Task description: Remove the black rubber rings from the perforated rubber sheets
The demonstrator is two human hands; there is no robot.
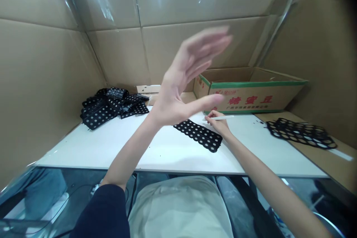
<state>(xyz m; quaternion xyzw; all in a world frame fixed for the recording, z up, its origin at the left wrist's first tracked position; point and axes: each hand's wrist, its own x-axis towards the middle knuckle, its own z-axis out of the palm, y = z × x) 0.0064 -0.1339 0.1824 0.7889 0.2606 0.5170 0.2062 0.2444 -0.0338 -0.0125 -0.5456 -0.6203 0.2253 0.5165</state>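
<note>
My left hand (186,78) is raised high over the table, fingers stretched and thumb spread, slightly smeared by motion. Nothing is in it. My right hand (219,122) pinches a slim white pen-like stick (224,118) whose longer end points right; its working tip is too small to make out. Just below and left of that hand lies a black strip with white dots (199,134), flat and slanting across the white table (158,148). My left hand and wrist hide the strip's far end.
A crumpled pile of black dotted pieces (111,106) lies at the back left. At the back right stands an open cardboard box (248,98) with green edges and red lettering. Black netting with large holes (301,134) rests at the right. Tall cardboard walls (178,3) enclose the table.
</note>
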